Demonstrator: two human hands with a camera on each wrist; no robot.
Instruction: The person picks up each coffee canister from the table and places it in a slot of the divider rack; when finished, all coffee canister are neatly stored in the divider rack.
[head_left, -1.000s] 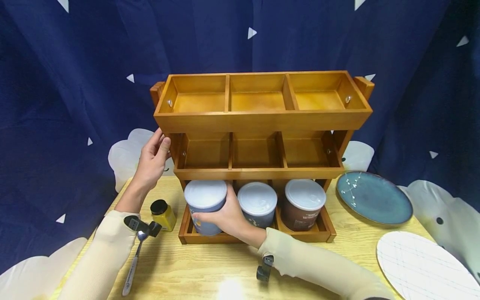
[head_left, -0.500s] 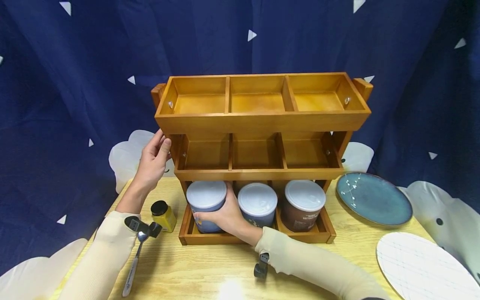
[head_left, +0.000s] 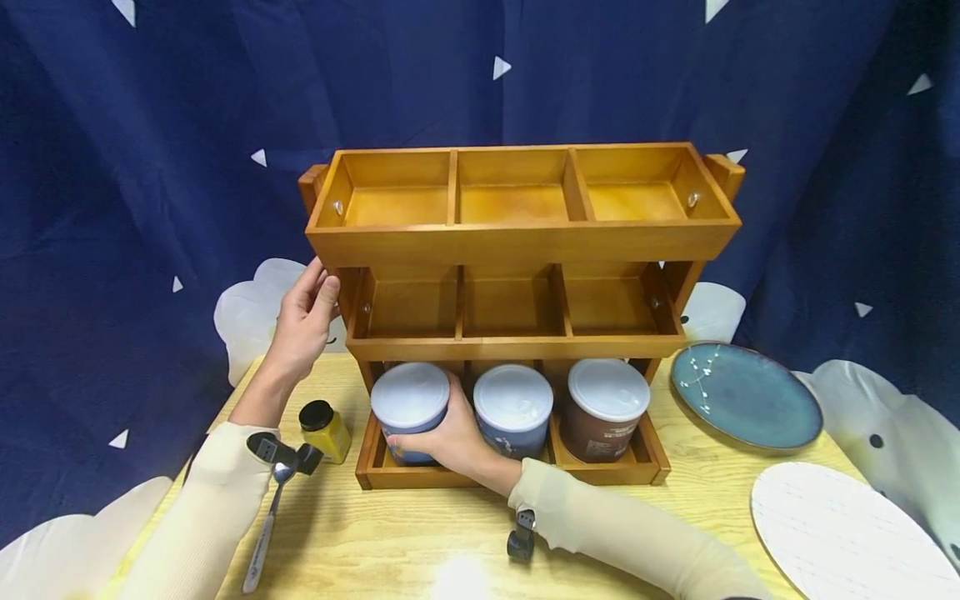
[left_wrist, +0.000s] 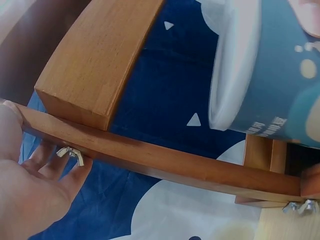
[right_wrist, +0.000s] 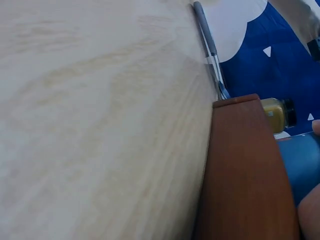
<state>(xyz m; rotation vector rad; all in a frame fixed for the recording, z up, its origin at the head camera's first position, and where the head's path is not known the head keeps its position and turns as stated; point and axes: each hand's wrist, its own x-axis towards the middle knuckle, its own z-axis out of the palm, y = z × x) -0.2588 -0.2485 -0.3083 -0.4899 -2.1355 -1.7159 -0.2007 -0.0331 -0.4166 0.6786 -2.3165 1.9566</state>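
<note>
A three-tier wooden rack [head_left: 517,246] stands on the table. My left hand [head_left: 302,315] holds its left side post at middle-tier height; in the left wrist view the fingers [left_wrist: 75,175] curl under the wooden side bar [left_wrist: 150,156] beside a wing nut [left_wrist: 71,154]. With thumb and fingers around it, my right hand [head_left: 453,429] grips a blue canister [head_left: 411,398] with a pale lid in the bottom tier's left compartment. A second blue canister [head_left: 513,408] sits in the middle compartment, and a brown canister [head_left: 606,410] in the right one.
Left of the rack are a yellow jar [head_left: 326,431] with a black lid and a long-handled spoon [head_left: 267,529]. A blue oval plate [head_left: 746,396] and a white round plate [head_left: 847,533] lie on the right. A dark blue curtain [head_left: 480,75] hangs behind.
The left blue canister has lowered slightly into the bottom tier's left compartment with my right hand around it. My left hand keeps its hold on the rack's side.
</note>
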